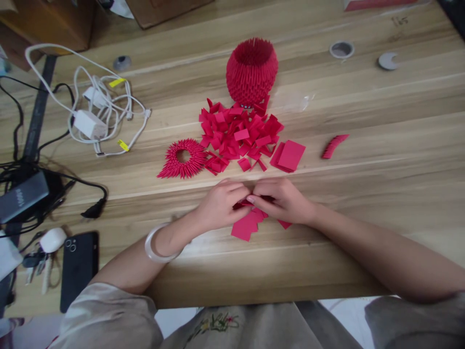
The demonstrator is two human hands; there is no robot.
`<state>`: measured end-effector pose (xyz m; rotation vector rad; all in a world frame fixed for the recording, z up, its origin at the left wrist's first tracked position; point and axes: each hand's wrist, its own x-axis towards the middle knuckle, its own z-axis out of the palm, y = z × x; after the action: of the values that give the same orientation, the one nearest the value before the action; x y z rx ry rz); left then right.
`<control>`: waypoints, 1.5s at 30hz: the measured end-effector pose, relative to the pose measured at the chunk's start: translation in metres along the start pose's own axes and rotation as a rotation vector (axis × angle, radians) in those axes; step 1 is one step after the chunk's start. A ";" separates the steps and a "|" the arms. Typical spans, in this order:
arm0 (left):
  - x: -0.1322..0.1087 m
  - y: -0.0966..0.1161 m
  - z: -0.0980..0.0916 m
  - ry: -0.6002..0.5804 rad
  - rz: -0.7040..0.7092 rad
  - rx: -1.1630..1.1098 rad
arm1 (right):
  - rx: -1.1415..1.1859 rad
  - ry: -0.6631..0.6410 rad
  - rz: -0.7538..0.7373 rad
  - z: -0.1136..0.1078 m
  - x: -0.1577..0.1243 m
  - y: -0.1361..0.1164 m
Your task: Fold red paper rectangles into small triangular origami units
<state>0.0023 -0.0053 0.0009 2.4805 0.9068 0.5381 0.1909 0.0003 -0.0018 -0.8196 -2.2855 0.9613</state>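
My left hand (227, 201) and my right hand (281, 198) meet at the fingertips, pinching a small piece of red paper (247, 203) that my fingers mostly cover. Below them lie flat red paper sheets (247, 225) on the table. Just beyond my hands is a heap of small folded red paper pieces (236, 133). To its right sits a stack of red paper rectangles (289, 156). A ring of red folded pieces (183, 158) lies left of the heap. Behind it stands a round red folded-paper vase (252, 70), open at the top.
A short curved red strip (334, 146) lies to the right. White chargers and cables (90, 123), a black plug (95, 208), a phone (79, 271) and keys (36, 261) occupy the left side. Cardboard boxes (54, 24) stand at the back left. A grommet hole (341, 49) is at the back right.
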 end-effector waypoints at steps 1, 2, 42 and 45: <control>0.000 0.000 0.000 0.000 0.002 0.000 | -0.002 -0.001 0.002 0.000 0.000 0.000; 0.000 0.000 0.000 -0.002 0.002 -0.001 | -0.004 -0.002 0.003 0.000 0.000 0.000; -0.003 0.003 -0.001 0.059 -0.052 -0.099 | 0.143 0.155 0.098 0.005 0.002 -0.001; -0.003 0.004 -0.001 0.065 -0.050 -0.092 | 0.152 0.157 0.113 0.005 0.002 0.001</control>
<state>0.0019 -0.0092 0.0031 2.3642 0.9446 0.6318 0.1866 -0.0006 -0.0050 -0.9317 -2.0244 1.0661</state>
